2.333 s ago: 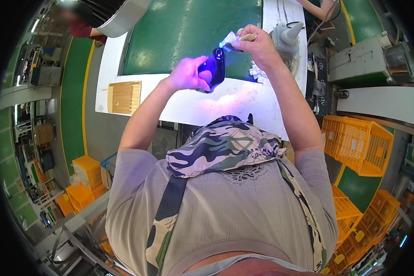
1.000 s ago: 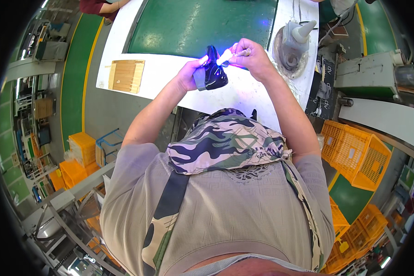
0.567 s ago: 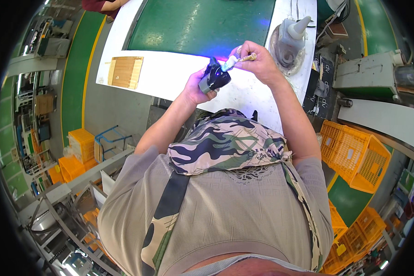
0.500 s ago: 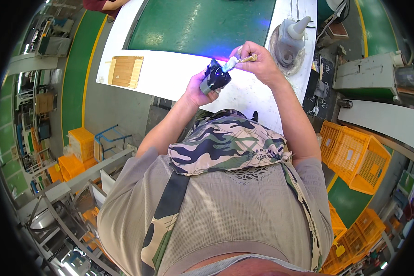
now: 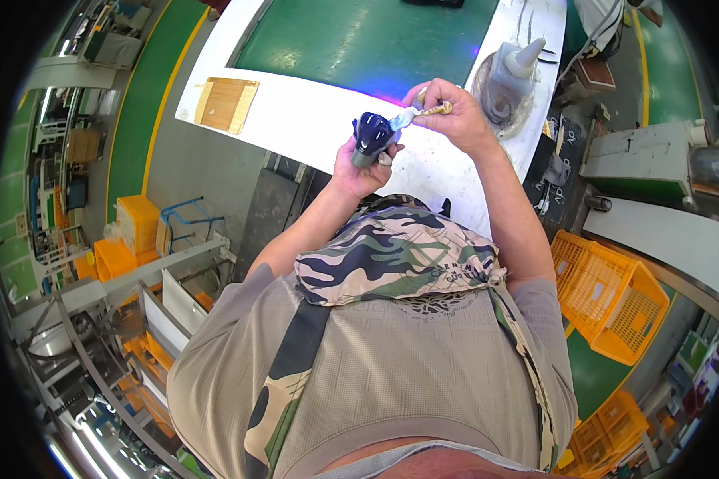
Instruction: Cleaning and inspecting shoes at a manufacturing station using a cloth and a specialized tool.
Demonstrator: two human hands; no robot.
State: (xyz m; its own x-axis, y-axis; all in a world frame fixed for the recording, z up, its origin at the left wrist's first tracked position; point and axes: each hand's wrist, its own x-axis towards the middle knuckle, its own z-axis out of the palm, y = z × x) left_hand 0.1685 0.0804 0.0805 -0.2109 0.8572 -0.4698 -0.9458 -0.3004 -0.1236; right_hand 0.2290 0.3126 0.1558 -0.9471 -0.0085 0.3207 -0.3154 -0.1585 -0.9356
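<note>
My left hand (image 5: pixel 355 173) is closed around a glossy dark, rounded part with a greyish base (image 5: pixel 371 136), held up over the near edge of the white table. My right hand (image 5: pixel 462 126) pinches a small white cloth (image 5: pixel 404 119), its thumb and fingers pressed together. Pale covers sit on some fingertips. The cloth's bluish-white end reaches the right side of the dark part and seems to touch it. What lies under my left fingers is hidden.
A translucent squeeze bottle (image 5: pixel 513 70) stands on the table's right. A tan board (image 5: pixel 227 104) lies at the left. Beyond runs a green conveyor belt (image 5: pixel 359 48) with a dark object (image 5: pixel 435 2) at its far end. Orange crates (image 5: pixel 611 295) stand at right.
The dark part has turned in my left hand and tilts differently. A dark object has come into view on the far belt. The view has shifted slightly.
</note>
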